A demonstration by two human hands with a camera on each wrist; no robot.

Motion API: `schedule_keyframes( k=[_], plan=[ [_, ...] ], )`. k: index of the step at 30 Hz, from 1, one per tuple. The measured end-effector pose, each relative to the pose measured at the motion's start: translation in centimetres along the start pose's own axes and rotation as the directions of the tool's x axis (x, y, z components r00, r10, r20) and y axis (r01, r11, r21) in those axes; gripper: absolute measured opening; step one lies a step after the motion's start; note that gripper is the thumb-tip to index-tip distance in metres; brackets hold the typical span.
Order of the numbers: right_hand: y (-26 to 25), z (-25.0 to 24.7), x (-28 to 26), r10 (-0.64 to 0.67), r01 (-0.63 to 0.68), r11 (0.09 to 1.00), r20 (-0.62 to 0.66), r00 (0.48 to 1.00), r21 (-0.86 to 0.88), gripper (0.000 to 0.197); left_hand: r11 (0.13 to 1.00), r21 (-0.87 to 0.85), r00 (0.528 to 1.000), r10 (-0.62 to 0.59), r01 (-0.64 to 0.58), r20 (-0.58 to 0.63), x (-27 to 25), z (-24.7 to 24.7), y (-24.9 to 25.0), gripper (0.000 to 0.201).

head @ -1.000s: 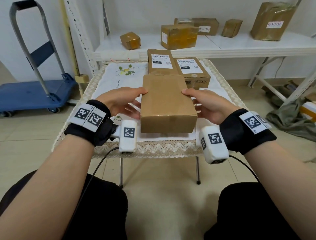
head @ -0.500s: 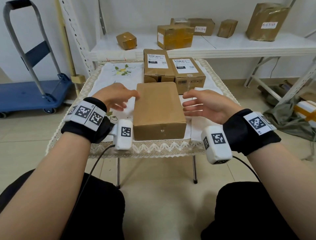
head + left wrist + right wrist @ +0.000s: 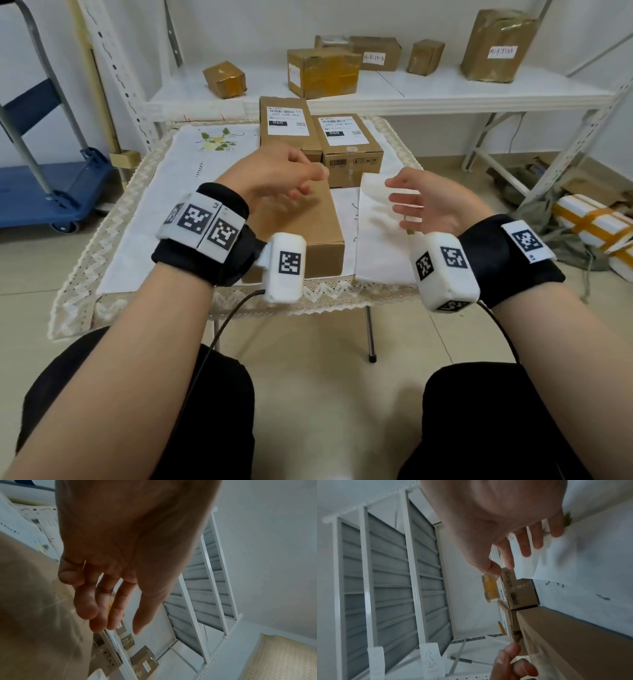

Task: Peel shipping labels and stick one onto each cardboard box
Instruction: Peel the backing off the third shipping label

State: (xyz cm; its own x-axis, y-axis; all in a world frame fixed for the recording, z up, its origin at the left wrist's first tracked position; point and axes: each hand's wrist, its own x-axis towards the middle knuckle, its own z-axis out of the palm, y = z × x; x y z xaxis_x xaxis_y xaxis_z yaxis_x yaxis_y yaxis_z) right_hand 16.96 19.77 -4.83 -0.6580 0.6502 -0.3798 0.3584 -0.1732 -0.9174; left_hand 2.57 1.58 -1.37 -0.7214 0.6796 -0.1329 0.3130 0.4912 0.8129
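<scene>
A plain brown cardboard box (image 3: pixel 308 229) with no label lies on the table's front half. My left hand (image 3: pixel 308 181) hovers just above its far end, fingers loose and holding nothing; in the left wrist view my left hand (image 3: pixel 120 615) shows straight fingers beside the box (image 3: pixel 34 615). My right hand (image 3: pixel 400 198) is spread open over a white sheet (image 3: pixel 373 253) to the right of the box, not gripping it. Two boxes bearing labels (image 3: pixel 286 126) (image 3: pixel 346 140) stand behind. The right wrist view shows the sheet (image 3: pixel 556 555) under my fingers.
The small table wears a white lace-edged cloth (image 3: pixel 164 205). Behind it a white shelf (image 3: pixel 445 92) carries several taped boxes. A blue trolley (image 3: pixel 51 192) stands at the left, and wrapped bundles (image 3: pixel 589 222) lie on the floor at the right.
Both hands set the plain box down and let go of it. My left hand rose over the box's far end; my right hand drew off to the right above the white sheet.
</scene>
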Motion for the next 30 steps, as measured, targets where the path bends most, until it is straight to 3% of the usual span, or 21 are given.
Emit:
schedule_keyframes(
  k=[3, 7, 12, 16, 18, 20, 24, 30],
  plan=[
    [0.0, -0.9, 0.2, 0.057, -0.053, 0.996, -0.05, 0.997, 0.076, 0.015, 1.0, -0.008, 0.998, 0.015, -0.014, 0.054, -0.1, 1.0, 0.6, 0.014],
    [0.4, -1.5, 0.1, 0.123, -0.112, 0.986, -0.084, 0.989, 0.124, 0.018, 0.997, 0.019, 0.989, 0.07, -0.073, 0.131, 0.1, 2.4, 1.0, 0.02],
    [0.8, -1.5, 0.0, 0.129, -0.108, 0.964, -0.07, 0.989, 0.244, 0.024, 0.981, 0.141, 0.977, 0.106, -0.134, 0.187, 0.1, 4.1, 1.6, 0.023],
    [1.2, -1.0, 0.0, 0.128, -0.099, 0.948, -0.078, 0.989, 0.302, 0.016, 0.964, 0.213, 0.971, 0.115, -0.16, 0.207, 0.4, 5.3, 1.7, 0.026],
    [1.4, -0.8, 0.2, 0.124, -0.099, 0.937, -0.056, 0.991, 0.335, 0.025, 0.95, 0.259, 0.97, 0.12, -0.175, 0.213, 0.6, 5.8, 1.8, 0.026],
    [1.5, -0.5, 0.2, 0.117, -0.11, 0.944, -0.004, 0.993, 0.311, 0.032, 0.938, 0.297, 0.97, 0.117, -0.178, 0.211, 0.6, 6.2, 1.9, 0.025],
    [1.9, 0.3, 0.1, 0.059, -0.067, 0.98, 0.048, 0.997, 0.188, 0.025, 0.929, 0.327, 0.971, 0.107, -0.175, 0.216, 1.0, 6.6, 2.0, 0.026],
    [2.0, 0.1, -0.3, -0.07, 0.061, 0.968, 0.026, 0.997, 0.244, 0.049, 0.927, 0.319, 0.973, 0.145, -0.197, 0.178, 1.2, 6.9, 2.1, 0.033]
  ],
)
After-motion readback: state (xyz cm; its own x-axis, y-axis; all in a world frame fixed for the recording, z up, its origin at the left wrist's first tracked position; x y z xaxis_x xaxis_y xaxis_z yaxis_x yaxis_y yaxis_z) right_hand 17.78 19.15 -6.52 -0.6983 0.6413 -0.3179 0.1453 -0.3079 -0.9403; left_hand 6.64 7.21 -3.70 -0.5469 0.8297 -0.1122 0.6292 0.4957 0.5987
